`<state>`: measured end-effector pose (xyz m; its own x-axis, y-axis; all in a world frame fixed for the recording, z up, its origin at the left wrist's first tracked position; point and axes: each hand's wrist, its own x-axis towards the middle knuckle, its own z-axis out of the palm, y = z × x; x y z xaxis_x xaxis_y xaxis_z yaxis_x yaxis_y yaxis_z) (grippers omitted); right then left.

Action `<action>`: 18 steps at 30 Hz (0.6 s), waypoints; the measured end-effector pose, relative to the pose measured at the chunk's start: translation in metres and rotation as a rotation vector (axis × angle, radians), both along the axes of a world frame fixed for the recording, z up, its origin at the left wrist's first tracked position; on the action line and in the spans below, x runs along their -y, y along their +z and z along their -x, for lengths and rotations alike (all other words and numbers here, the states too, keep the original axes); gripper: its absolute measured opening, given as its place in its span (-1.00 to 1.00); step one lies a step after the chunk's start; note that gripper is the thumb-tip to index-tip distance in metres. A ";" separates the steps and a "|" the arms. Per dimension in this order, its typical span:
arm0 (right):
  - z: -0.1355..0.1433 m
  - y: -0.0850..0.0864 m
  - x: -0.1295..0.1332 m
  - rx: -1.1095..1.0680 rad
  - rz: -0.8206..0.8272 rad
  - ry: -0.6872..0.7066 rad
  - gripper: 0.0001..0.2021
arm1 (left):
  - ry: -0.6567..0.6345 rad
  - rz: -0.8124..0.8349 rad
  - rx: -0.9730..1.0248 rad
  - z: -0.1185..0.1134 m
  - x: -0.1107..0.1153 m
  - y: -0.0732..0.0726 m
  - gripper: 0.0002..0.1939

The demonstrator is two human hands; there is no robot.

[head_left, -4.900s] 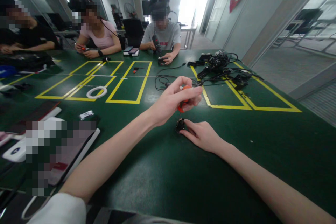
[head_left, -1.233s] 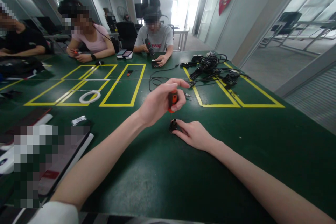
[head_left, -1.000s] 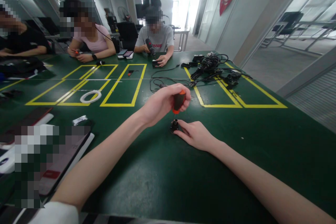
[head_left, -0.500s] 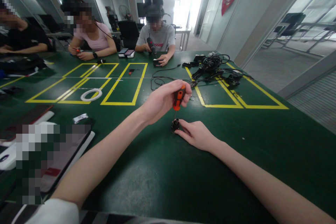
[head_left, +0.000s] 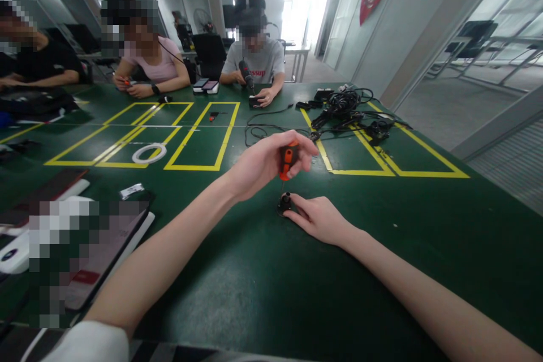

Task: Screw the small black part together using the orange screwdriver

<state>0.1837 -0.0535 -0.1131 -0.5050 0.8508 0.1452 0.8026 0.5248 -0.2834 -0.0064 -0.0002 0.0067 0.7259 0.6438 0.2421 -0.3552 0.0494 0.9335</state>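
An orange and black screwdriver [head_left: 288, 162] is upright in my left hand [head_left: 271, 161], its handle against the palm and fingers. Its thin shaft points down at a small black part [head_left: 284, 203] on the green table [head_left: 254, 260]. Whether the tip touches the part cannot be made out. My right hand [head_left: 318, 218] rests on the table and pinches the right side of that black part between thumb and fingers.
Black cables [head_left: 341, 104] lie heaped at the back right. A white ring [head_left: 149, 153] sits left of centre, near a small white packet [head_left: 132, 190]. Phones [head_left: 102, 260] lie at the near left. Across the table, a person holds a power drill [head_left: 246, 72]; two others sit further left.
The fingers of my left hand have shifted and loosened a little around the screwdriver handle. My right hand stays on the black part.
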 end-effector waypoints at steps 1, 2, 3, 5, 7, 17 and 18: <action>0.000 0.000 0.000 0.004 -0.003 -0.001 -0.73 | 0.004 0.000 -0.001 0.000 0.000 -0.001 -0.66; 0.000 0.000 0.000 0.008 -0.007 -0.002 -0.73 | 0.007 0.002 -0.003 0.000 0.000 -0.002 -0.68; 0.000 0.000 0.000 0.013 -0.009 -0.004 -0.73 | 0.011 0.004 0.001 0.000 0.000 -0.003 -0.69; 0.001 0.000 0.000 0.014 -0.009 -0.007 -0.73 | 0.016 0.003 0.018 -0.001 0.002 -0.004 -0.67; 0.001 0.000 0.000 0.009 -0.004 -0.008 -0.72 | 0.031 -0.007 0.025 -0.001 0.004 -0.004 -0.63; 0.001 0.001 0.000 0.011 0.004 -0.010 -0.74 | -0.010 0.014 0.029 0.002 0.001 0.001 -0.67; 0.001 0.001 0.000 0.010 0.000 -0.010 -0.74 | -0.013 0.012 0.031 0.002 0.001 0.001 -0.69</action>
<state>0.1829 -0.0538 -0.1121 -0.4982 0.8557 0.1400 0.8103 0.5170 -0.2758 -0.0081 -0.0008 0.0074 0.7263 0.6374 0.2574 -0.3834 0.0649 0.9213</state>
